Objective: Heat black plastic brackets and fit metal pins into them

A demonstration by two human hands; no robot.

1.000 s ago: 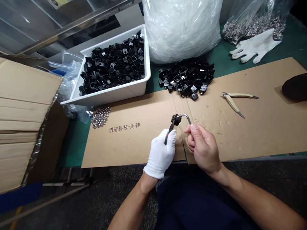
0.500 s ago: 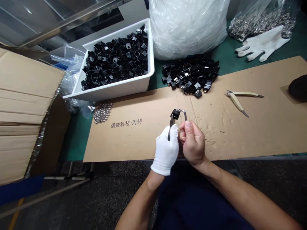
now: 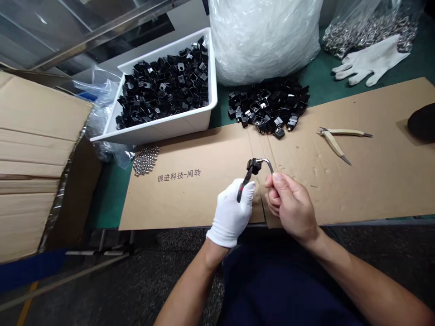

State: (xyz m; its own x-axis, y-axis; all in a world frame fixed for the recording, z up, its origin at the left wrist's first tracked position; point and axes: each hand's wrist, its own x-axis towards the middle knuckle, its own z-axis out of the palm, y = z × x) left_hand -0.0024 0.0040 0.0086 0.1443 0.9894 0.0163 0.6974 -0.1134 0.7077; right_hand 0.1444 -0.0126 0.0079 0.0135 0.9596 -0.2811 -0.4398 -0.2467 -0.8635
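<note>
Above the cardboard [image 3: 197,203], a black piece [image 3: 253,165] is held by a dark tool [image 3: 247,179], clasped by the curled fingers of the left hand [image 3: 232,212], seemingly for steadiness; against the piece, a bent key [image 3: 268,164] is pinched by the right hand [image 3: 291,203], thumb against forefinger, likely for leverage.

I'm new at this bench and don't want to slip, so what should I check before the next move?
1. Left hand closed on the dark tool: ok.
2. Right hand closed on the bent rod: ok.
3. Rod tip fully seated in the black part: cannot tell, too small.
4. Right hand gloved: not ok, bare; a glove lies behind the cardboard.
5. Pliers apart from both hands: ok.
</note>
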